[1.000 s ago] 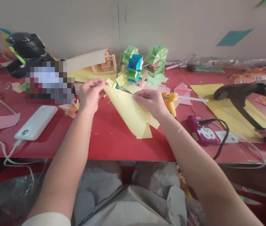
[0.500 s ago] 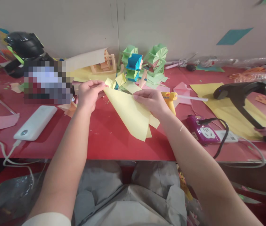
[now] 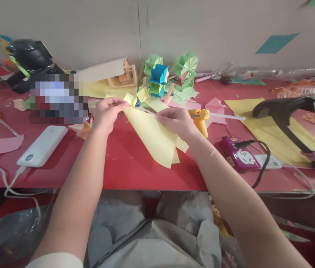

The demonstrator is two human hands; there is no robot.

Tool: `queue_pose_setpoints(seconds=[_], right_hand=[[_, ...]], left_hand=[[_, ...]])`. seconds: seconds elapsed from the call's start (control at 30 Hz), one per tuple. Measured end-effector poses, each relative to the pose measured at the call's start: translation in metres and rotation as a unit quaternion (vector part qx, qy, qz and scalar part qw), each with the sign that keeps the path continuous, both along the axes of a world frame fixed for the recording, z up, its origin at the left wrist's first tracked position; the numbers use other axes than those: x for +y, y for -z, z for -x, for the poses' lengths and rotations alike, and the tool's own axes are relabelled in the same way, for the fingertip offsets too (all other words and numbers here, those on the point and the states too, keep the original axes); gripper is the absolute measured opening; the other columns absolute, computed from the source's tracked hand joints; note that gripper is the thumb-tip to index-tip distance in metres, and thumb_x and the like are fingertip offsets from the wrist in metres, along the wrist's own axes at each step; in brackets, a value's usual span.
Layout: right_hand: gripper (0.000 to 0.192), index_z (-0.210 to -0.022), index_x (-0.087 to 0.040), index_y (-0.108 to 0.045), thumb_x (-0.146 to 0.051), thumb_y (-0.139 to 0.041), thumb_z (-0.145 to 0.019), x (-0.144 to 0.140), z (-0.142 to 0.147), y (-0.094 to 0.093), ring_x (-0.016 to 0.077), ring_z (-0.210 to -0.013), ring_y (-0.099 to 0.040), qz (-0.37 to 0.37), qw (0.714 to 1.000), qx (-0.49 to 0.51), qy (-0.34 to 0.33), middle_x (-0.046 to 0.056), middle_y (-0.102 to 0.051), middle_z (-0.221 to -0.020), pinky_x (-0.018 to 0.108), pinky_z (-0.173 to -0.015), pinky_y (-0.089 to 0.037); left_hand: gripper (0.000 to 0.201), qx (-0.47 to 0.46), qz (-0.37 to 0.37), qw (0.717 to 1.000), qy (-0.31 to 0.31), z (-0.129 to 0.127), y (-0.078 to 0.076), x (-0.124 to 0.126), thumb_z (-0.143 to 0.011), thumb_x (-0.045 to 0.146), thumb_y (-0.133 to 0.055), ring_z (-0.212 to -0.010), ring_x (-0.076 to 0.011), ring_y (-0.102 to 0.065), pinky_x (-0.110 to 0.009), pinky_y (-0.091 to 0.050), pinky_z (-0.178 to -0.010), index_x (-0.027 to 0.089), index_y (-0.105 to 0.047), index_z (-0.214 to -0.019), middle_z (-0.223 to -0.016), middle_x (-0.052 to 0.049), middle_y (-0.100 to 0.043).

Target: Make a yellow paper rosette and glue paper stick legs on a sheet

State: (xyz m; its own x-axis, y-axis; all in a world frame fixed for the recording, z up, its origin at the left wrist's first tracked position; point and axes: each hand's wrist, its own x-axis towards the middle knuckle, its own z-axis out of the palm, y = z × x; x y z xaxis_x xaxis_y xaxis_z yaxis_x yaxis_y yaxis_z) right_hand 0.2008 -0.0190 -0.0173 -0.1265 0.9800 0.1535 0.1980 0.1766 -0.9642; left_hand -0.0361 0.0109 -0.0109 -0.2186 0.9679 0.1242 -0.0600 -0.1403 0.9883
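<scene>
A sheet of pale yellow paper (image 3: 153,139) hangs between my two hands above the red table (image 3: 129,175). It curves down to the right, and more layers or flaps of it stick out at its lower right. My left hand (image 3: 108,115) pinches its upper left corner between thumb and fingers. Along the top edge, my right hand (image 3: 178,121) grips the paper, thumb in front; its other fingertips are hidden behind. Just beyond my right hand lies a yellow glue gun (image 3: 201,121) with a glue stick in it. Small folded yellow pieces (image 3: 142,95) lie behind the sheet.
Folded green (image 3: 186,65) and blue paper shapes (image 3: 158,74) stand at the back. At left lie a white power bank (image 3: 42,146) with a cable and a phone with a blurred screen. At right are a purple power socket (image 3: 239,153), yellow paper and a black headset strap (image 3: 281,119).
Hardly anything differs. My left hand has shifted very slightly right and down with the paper corner; both hands keep their hold.
</scene>
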Motion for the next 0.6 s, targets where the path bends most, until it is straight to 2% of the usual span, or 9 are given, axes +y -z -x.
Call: queue_pose_setpoints(seconds=[0.07, 0.17, 0.27, 0.43, 0.6], right_hand=[[0.022, -0.080, -0.015, -0.075, -0.034, -0.076, -0.070, 0.000, 0.001, 0.001, 0.0143, -0.066, -0.059, 0.000, 1.000, 0.007, 0.010, 0.004, -0.070, -0.072, 0.028, -0.060, -0.045], [0.022, -0.080, -0.015, -0.074, -0.035, -0.075, -0.070, 0.001, 0.004, 0.004, 0.0131, -0.062, -0.056, 0.001, 0.999, 0.029, 0.026, 0.004, -0.069, -0.070, 0.027, -0.056, -0.043], [0.023, -0.080, -0.015, -0.073, -0.036, -0.075, -0.071, 0.001, 0.006, 0.006, 0.0125, -0.060, -0.055, 0.001, 0.998, 0.057, 0.032, 0.004, -0.069, -0.070, 0.026, -0.053, -0.040], [0.023, -0.082, -0.016, -0.073, -0.037, -0.074, -0.072, 0.000, 0.010, 0.010, 0.0132, -0.061, -0.057, -0.019, 0.997, 0.066, 0.042, 0.004, -0.070, -0.072, 0.026, -0.053, -0.042], [0.023, -0.082, -0.016, -0.074, -0.037, -0.074, -0.074, -0.001, 0.012, 0.012, 0.0136, -0.062, -0.058, -0.034, 0.996, 0.061, 0.046, 0.004, -0.070, -0.072, 0.027, -0.054, -0.044]], left_hand=[[0.035, -0.024, 0.022, 0.999, 0.033, -0.003, -0.001, -0.001, -0.060, 0.035, -0.090, -0.076, -0.0188, -0.070, -0.029, -0.058, -0.067, 0.018, -0.067, -0.080, -0.080, -0.005, -0.072], [0.044, -0.048, 0.050, 0.990, 0.120, -0.014, 0.001, -0.006, -0.066, 0.048, -0.086, -0.085, -0.0229, -0.071, -0.031, -0.059, -0.071, 0.017, -0.067, -0.090, -0.088, -0.009, -0.073], [0.048, -0.063, 0.048, 0.982, 0.172, -0.027, 0.005, -0.011, -0.065, 0.044, -0.087, -0.093, -0.0255, -0.071, -0.035, -0.059, -0.080, 0.017, -0.066, -0.097, -0.098, -0.009, -0.075], [0.044, -0.092, 0.026, 0.980, 0.176, -0.043, 0.015, -0.013, -0.060, 0.028, -0.089, -0.098, -0.0271, -0.071, -0.040, -0.057, -0.090, 0.016, -0.068, -0.097, -0.100, -0.008, -0.076], [0.044, -0.091, 0.049, 0.984, 0.142, -0.049, 0.019, -0.013, -0.055, 0.024, -0.091, -0.090, -0.0280, -0.073, -0.045, -0.059, -0.087, 0.016, -0.067, -0.091, -0.097, -0.009, -0.076]])
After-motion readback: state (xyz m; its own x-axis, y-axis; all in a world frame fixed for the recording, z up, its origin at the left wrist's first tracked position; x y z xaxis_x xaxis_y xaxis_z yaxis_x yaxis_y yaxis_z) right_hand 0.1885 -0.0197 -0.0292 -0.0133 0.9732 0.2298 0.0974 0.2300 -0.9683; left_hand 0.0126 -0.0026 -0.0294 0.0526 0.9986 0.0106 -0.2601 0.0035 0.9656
